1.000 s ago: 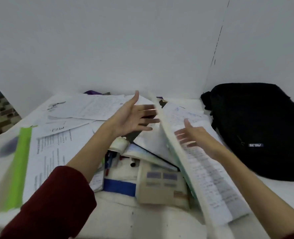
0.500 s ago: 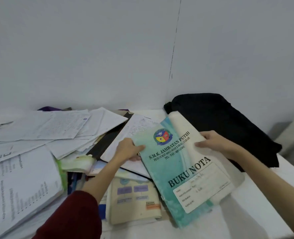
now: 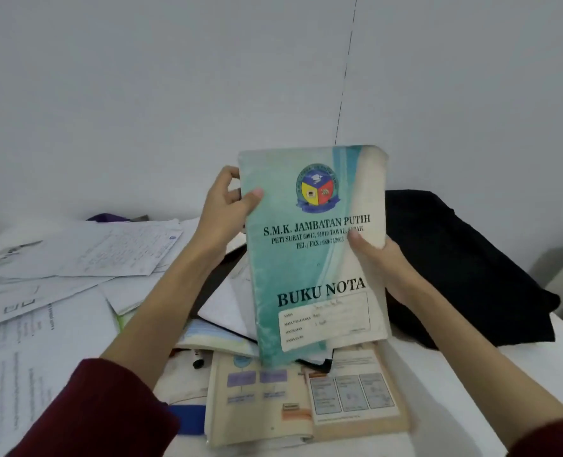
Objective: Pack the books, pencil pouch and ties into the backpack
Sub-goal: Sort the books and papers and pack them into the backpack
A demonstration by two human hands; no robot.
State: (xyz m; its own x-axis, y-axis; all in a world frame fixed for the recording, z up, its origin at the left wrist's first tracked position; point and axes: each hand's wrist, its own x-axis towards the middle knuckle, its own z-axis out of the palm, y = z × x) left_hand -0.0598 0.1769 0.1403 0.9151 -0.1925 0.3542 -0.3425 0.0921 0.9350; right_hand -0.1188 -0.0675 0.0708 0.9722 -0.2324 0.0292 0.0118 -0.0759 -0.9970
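Head view: both hands hold a teal notebook [image 3: 316, 252] upright above the surface [image 3: 471, 374], its cover facing the camera, printed "BUKU NOTA". The left hand [image 3: 222, 212] takes the notebook's left edge near the top, its grip closed on it with the thumb on the cover and fingers curled behind. The right hand [image 3: 382, 265] holds the right edge lower down, thumb on the cover; its fingers are hidden behind the notebook. The handwriting on the label is too faint to read. A black backpack [image 3: 464, 275] lies on the surface to the right, partly hidden by the notebook and right forearm; I cannot tell whether it is open. Below the notebook an open book [image 3: 306, 397] lies flat, its top covered by the notebook. Loose papers [image 3: 75, 268] are piled to the left, cut off by the frame. A dark marker [image 3: 198, 359] peeks from the clutter. Red sleeves [image 3: 102, 413] fill the lower corners.
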